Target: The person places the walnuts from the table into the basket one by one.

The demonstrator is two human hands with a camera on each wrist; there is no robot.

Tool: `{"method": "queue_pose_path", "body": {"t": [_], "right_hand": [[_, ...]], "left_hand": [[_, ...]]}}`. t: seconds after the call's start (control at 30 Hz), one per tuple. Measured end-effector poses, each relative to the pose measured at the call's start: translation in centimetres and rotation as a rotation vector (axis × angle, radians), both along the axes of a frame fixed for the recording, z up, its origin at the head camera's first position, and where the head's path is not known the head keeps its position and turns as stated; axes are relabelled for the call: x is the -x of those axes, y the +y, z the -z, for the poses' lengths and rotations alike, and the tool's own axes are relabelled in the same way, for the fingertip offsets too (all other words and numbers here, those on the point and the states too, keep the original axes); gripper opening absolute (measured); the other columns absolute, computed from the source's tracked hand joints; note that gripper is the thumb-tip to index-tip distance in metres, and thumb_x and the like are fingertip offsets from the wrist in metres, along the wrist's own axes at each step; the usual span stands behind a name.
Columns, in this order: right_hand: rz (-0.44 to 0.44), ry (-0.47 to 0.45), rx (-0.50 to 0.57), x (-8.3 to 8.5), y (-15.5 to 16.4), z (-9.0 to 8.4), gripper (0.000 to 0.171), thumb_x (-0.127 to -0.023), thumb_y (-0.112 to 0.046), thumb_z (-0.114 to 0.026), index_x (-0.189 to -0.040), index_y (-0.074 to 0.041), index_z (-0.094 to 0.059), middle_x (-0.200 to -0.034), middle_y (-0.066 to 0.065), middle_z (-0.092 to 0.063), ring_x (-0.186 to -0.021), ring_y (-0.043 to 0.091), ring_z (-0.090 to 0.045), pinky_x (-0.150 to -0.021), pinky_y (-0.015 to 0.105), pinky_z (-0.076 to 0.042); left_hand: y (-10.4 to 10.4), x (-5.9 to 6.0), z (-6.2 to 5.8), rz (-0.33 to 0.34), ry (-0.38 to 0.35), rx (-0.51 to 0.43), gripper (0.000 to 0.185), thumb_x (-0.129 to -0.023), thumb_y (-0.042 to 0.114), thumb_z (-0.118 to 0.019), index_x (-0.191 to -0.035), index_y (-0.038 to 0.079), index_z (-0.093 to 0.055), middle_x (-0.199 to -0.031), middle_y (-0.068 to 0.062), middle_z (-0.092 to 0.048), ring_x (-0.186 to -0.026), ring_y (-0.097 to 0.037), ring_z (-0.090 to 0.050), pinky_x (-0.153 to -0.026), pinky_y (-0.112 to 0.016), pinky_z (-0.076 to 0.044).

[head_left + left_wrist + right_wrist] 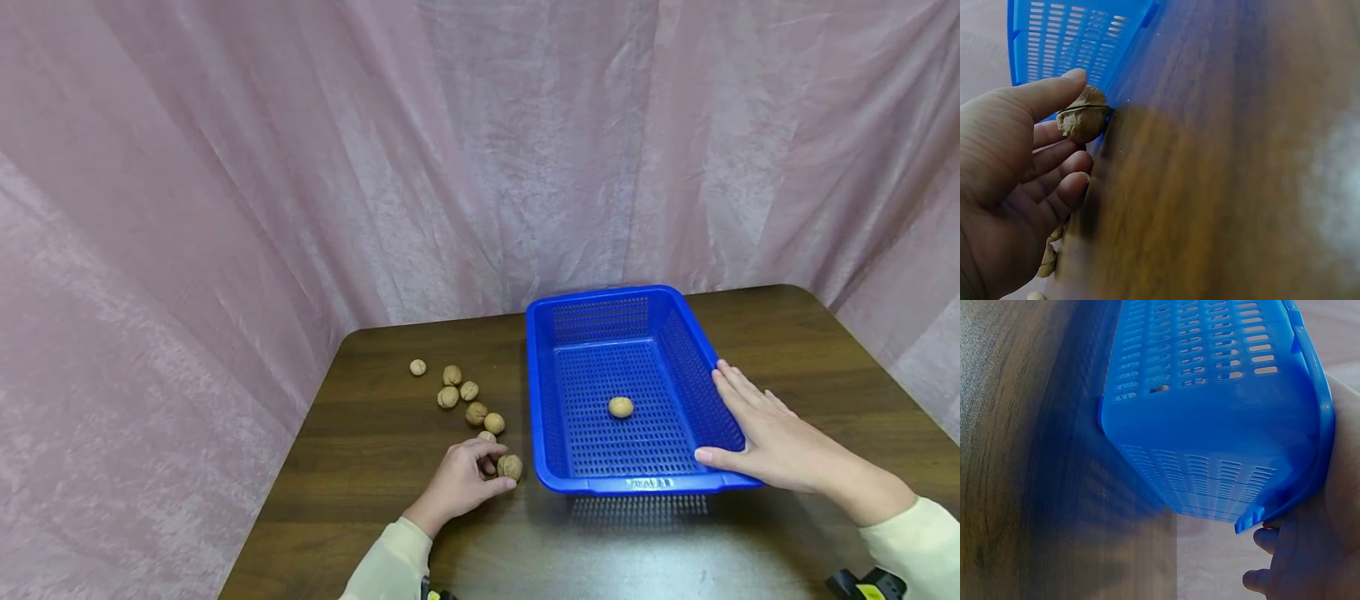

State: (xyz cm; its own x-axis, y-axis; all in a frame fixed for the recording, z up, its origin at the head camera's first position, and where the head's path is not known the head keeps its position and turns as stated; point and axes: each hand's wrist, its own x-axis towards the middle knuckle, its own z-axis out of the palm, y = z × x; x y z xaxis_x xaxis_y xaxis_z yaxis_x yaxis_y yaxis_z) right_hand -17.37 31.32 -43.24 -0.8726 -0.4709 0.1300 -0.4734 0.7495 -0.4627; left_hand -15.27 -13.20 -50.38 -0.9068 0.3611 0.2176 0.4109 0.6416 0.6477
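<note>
In the head view my left hand (463,483) pinches a brown walnut (510,467) between thumb and fingers, low over the table left of the basket. The left wrist view shows the thumb on this walnut (1085,115) and the other fingers loosely bent. A blue plastic basket (534,400) with slotted walls holds one pale walnut (620,407). My right hand (780,437) rests on its near right corner, fingers straight along the right rim and thumb over the front rim. In the right wrist view, the basket wall (1210,419) hides the thumb.
Several loose walnuts (447,397) trail across the table left of the basket, one partly behind my left hand. The brown wooden table (360,467) ends at a pink curtain (480,167) behind.
</note>
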Motion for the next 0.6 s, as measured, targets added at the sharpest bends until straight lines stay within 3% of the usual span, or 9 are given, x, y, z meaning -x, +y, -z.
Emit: {"method": "queue_pose_path", "body": {"t": [0.27,0.6], "right_hand": [[-0.001,-0.004,-0.002,0.01,-0.03,-0.14,0.108,-0.083,-0.054,-0.069,-0.151,0.006,-0.011,-0.158,0.022,-0.004,-0.146,0.028,0.005,-0.106,0.068,-0.010],[-0.001,-0.008,-0.001,0.01,-0.04,-0.19,0.108,-0.083,-0.053,-0.069,-0.151,0.006,-0.011,-0.158,0.023,-0.004,-0.146,0.028,0.006,-0.106,0.069,-0.009]], "left_hand": [[0.45,0.29,-0.14,-0.002,-0.068,0.075,0.049,-0.071,0.026,-0.087,-0.113,0.006,-0.069,-0.076,0.004,-0.059,-0.064,-0.007,-0.056,-0.059,-0.018,-0.047],[0.60,0.25,-0.38,-0.001,-0.066,0.078,0.045,-0.071,0.025,-0.087,-0.109,0.009,-0.071,-0.072,0.003,-0.058,-0.058,-0.001,-0.051,-0.055,-0.018,-0.046]]}}
